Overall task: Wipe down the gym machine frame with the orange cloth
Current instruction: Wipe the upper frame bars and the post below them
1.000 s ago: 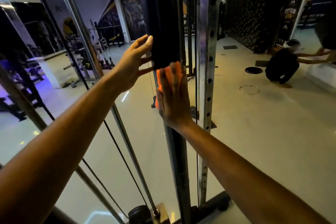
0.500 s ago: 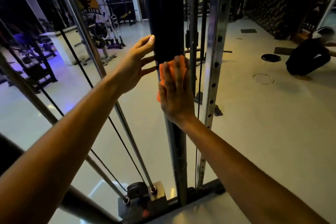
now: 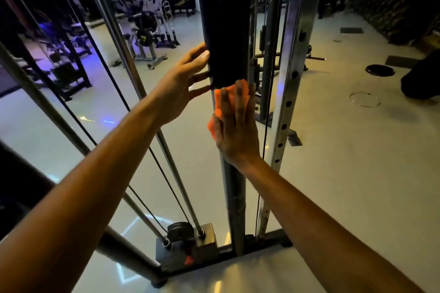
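Observation:
The machine's dark upright post [image 3: 235, 200] rises in the middle of the view, with a wider black sleeve [image 3: 223, 19] around its upper part. My right hand [image 3: 235, 123] presses the orange cloth [image 3: 217, 109] flat against the post just below the sleeve's lower edge, fingers straight and pointing up. The cloth shows only at the fingertips and along the hand's left side. My left hand [image 3: 181, 85] touches the left side of the black sleeve with its fingers spread and extended.
A perforated chrome upright [image 3: 289, 93] stands right of the post. Slanted chrome guide rods [image 3: 166, 147] and black cables run down to a base block [image 3: 188, 245] on the floor. A crouching person [image 3: 421, 78] is at the far right; benches and racks stand behind.
The view has tilted down and closer, showing more of the machine's base. My right hand with the cloth stays just under the sleeve's edge; my left hand keeps its place on the sleeve.

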